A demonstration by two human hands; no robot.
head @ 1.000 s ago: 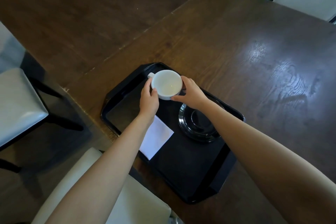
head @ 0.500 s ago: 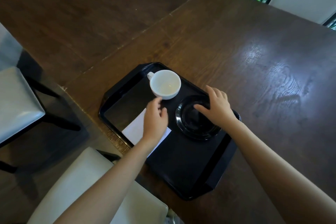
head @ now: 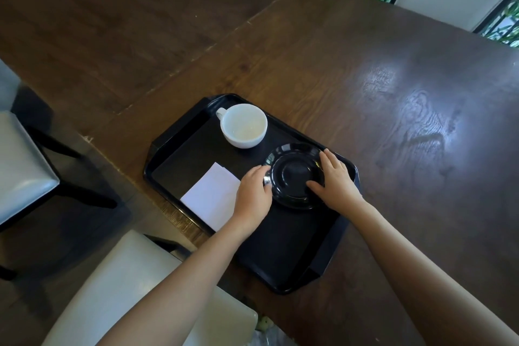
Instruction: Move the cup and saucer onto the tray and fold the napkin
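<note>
A black tray [head: 283, 258] lies on the dark wooden table. The empty white cup [head: 243, 125] stands upright in the tray's far corner, its handle pointing far left. A black glossy saucer [head: 295, 174] rests on the tray's right side. My left hand [head: 252, 194] grips the saucer's left rim and my right hand [head: 335, 181] holds its right rim. The white napkin [head: 212, 195] lies flat on the tray's left edge, partly under my left wrist.
The wooden table [head: 393, 109] stretches far and right of the tray. A white chair seat [head: 134, 286] sits below the table's near edge, and a grey chair [head: 19, 160] stands at the left. Windows with green plants are at the back.
Both hands let go of the cup, which now stands on the tray. My left hand moved from the napkin to the saucer's left rim; my right hand settled on its right rim.
</note>
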